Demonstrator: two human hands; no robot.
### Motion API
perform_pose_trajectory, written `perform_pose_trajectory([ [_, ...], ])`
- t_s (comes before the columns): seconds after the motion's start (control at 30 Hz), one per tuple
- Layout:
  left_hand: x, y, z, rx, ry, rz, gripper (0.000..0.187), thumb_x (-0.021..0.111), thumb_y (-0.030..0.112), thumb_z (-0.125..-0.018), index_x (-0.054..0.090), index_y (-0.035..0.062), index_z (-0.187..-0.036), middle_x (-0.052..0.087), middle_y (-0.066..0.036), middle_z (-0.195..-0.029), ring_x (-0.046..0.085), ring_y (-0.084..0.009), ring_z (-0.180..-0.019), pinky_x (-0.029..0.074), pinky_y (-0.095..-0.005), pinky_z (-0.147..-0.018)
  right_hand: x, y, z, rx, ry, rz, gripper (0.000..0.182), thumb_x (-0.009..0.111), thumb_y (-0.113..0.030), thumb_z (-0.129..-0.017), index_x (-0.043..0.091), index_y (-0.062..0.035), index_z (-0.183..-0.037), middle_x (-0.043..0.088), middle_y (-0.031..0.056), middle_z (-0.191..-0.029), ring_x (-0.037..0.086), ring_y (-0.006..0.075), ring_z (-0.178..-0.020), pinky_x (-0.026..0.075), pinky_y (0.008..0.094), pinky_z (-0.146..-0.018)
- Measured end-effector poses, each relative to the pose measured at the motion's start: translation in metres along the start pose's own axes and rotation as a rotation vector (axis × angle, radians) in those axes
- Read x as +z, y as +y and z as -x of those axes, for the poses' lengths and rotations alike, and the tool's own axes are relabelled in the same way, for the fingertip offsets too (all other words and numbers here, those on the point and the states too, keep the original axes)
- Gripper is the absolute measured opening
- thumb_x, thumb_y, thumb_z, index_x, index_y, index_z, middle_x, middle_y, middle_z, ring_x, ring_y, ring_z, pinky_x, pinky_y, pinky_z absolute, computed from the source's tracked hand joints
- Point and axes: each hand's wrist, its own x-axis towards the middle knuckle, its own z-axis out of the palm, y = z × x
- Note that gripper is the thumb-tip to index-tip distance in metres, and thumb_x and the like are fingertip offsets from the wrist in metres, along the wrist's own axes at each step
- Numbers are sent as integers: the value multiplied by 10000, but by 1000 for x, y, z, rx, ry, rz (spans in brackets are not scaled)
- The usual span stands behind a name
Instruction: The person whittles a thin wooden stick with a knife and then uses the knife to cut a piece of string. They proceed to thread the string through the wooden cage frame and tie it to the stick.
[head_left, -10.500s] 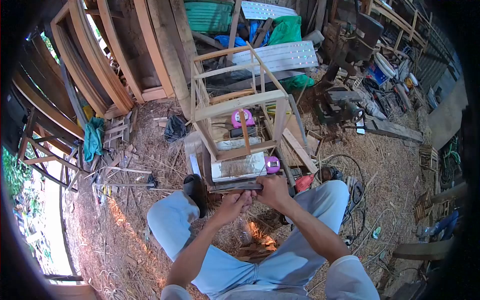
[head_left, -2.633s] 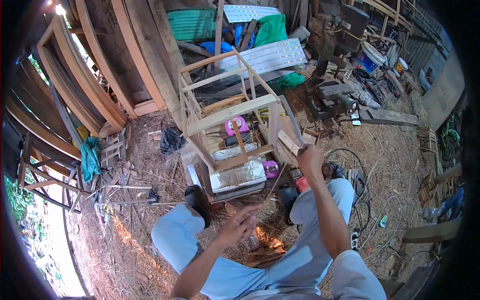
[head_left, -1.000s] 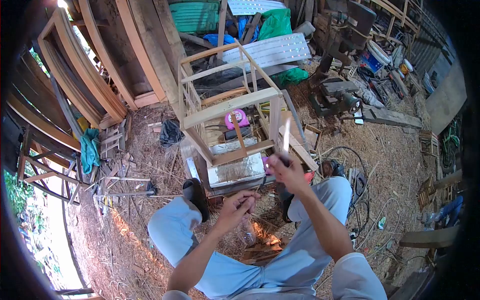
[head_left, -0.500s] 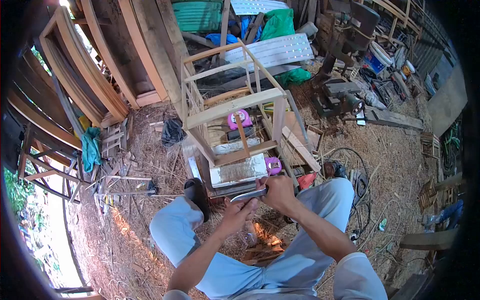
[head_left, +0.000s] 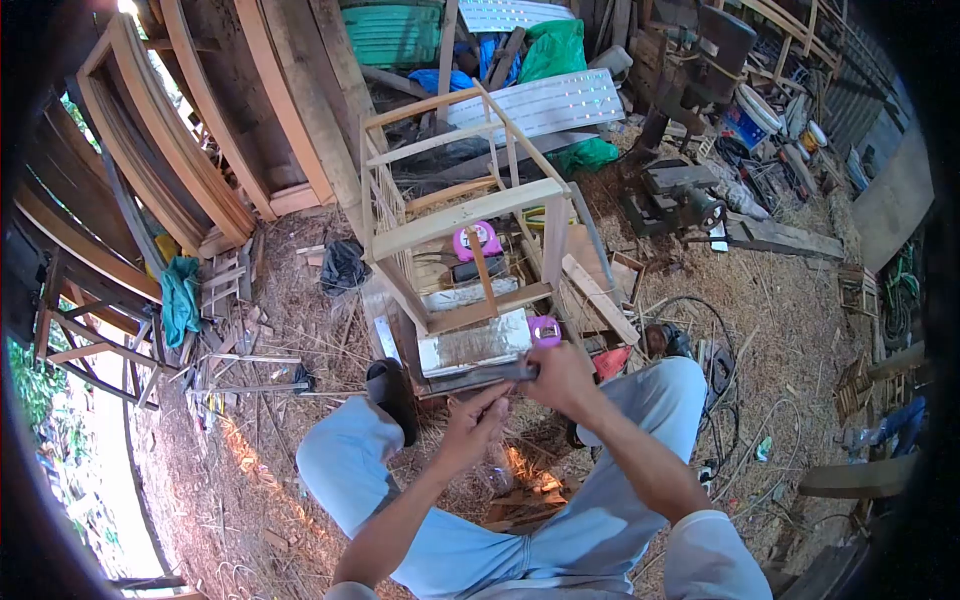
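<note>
My right hand [head_left: 565, 382] is closed around the handle of a knife [head_left: 523, 371]; its blade points left and is hard to make out from the dark bench edge behind. Just below and to the left, my left hand [head_left: 468, 438] has its thumb and fingers pinched together near the blade. Whatever sits in that pinch is too small to name. Beyond the hands lies a white block [head_left: 475, 342] with a brown, worn top. A pink tape measure [head_left: 544, 331] rests at its right end.
A wooden frame [head_left: 465, 218] stands over the low bench, with another pink tape measure [head_left: 466, 243] inside it. Wood shavings cover the ground. Curved wooden frames [head_left: 170, 130] lean at the left. A vise-like metal tool [head_left: 705, 215] and a black cable [head_left: 735, 345] are at the right.
The knife has moved slightly up and away from my left hand, and its blade shows less clearly. My left fingers have straightened a little. The view has barely shifted.
</note>
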Motion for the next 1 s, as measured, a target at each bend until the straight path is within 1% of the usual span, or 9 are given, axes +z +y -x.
perform_pose_trajectory([
  [0.27,3,24,8,-90,-39,124,372,461,204,-967,470,116,-1328,384,77,-693,352,-21,-592,315,-186,-511,-2,0,-6,-67,51,99,137,702,-199,-635,684,-86,-710,632,117,-629,639,278,-595,501,371,-573],
  [0.4,5,22,27,-154,-75,-78,377,455,171,-966,451,118,-1339,388,58,-688,338,-26,-573,306,-181,-496,-42,43,-38,403,341,-67,184,645,-206,-709,694,-33,-745,622,223,-669,636,373,-662,507,442,-628],
  [0.53,3,23,15,-90,-90,63,373,480,142,-950,431,101,-1318,482,12,-774,374,-32,-560,311,-182,-473,-17,52,-26,75,328,-335,173,597,-109,-742,647,48,-797,626,247,-741,644,326,-625,493,398,-555],
  [0.57,3,25,10,-93,-93,66,373,480,142,-950,431,101,-1318,482,12,-774,374,-32,-560,311,-182,-473,4,59,-30,-23,294,-527,194,533,-46,-772,625,45,-917,642,182,-772,575,200,-500,431,323,-436],
  [0.6,2,25,5,-57,-67,95,356,474,132,-949,430,93,-1300,488,-4,-806,374,-32,-555,309,-179,-469,-3,47,-27,-18,291,-525,194,533,-46,-772,625,45,-917,642,182,-772,575,200,-500,431,323,-436],
  [0.67,0,24,1,-8,-36,126,338,469,121,-949,429,85,-1282,494,-20,-838,373,-32,-551,308,-176,-464,-28,25,-26,182,45,-1252,217,488,-78,-867,583,8,-1042,552,15,-653,357,53,-390,247,234,-350],
  [0.7,-3,23,3,-54,-38,148,335,468,112,-947,432,79,-1278,490,-24,-855,366,-34,-549,300,-174,-459,-35,20,-28,188,32,-1446,212,513,-143,-899,577,1,-1042,544,24,-657,323,24,-395,195,192,-352],
  [0.83,-1,23,3,-95,-67,189,339,469,100,-942,430,63,-1276,485,-24,-870,352,-37,-547,279,-177,-441,-30,24,-31,186,41,-1396,239,561,-260,-912,595,-29,-964,525,-18,-654,330,26,-404,218,190,-359],
  [1.0,1,25,0,-80,-21,221,327,474,105,-941,461,55,-1264,477,-17,-863,337,-33,-546,271,-178,-436,-23,6,-18,232,-26,-1302,180,572,-221,-901,598,-46,-866,491,-47,-635,389,31,-475,276,193,-411],
])
